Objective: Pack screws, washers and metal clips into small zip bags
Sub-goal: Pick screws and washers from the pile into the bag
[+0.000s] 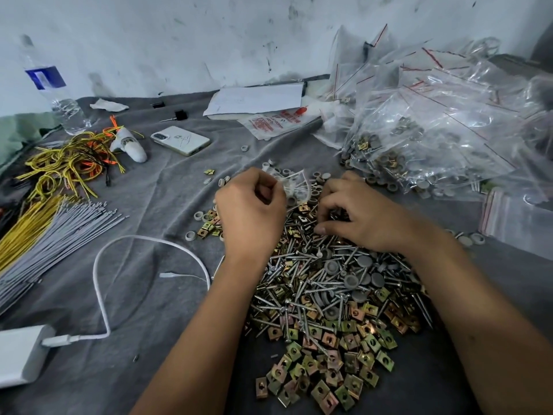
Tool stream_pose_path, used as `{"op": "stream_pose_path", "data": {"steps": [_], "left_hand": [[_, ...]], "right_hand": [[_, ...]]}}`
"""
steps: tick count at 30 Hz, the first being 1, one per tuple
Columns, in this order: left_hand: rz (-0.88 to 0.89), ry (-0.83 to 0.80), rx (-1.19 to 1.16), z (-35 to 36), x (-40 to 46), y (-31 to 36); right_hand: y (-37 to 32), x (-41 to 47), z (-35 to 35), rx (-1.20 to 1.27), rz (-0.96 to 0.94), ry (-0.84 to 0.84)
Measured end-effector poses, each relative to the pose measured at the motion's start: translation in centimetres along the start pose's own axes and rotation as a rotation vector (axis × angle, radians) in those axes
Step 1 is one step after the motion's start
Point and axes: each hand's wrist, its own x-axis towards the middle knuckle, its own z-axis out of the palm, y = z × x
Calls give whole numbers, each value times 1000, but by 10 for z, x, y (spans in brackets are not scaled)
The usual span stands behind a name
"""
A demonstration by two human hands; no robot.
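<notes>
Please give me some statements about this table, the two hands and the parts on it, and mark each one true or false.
1. The left hand holds a small clear bag. True.
2. The right hand rests on the phone. False: it is picking in the pile of screws; the phone lies apart, far to the left.
3. The water bottle stands upright near the wall. True.
4. The filled bags are heaped on the left of the table. False: they are on the right.
5. The white cable is plugged into the phone. False: its free end lies on the grey cloth.
</notes>
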Motion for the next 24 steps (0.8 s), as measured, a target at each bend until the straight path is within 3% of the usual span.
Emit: {"op": "stream_pose_path", "data": {"steps": [7,12,16,19,24], "left_hand": [[27,-29,-6,0,-1,2],[40,-63,-21,2,-3,3],[31,-133,-80,6,-8,9],[-30,-180,-130,8,-10,13],[-175,-220,-225,7,-9,15]], "right_hand": [[2,-4,-4,231,-8,310],[2,-3,-2,637,-73,388],[-12,-2,4,800,-196,577],[-22,-1,6,770,-214,692],[-27,2,3,412,-215,743]]}}
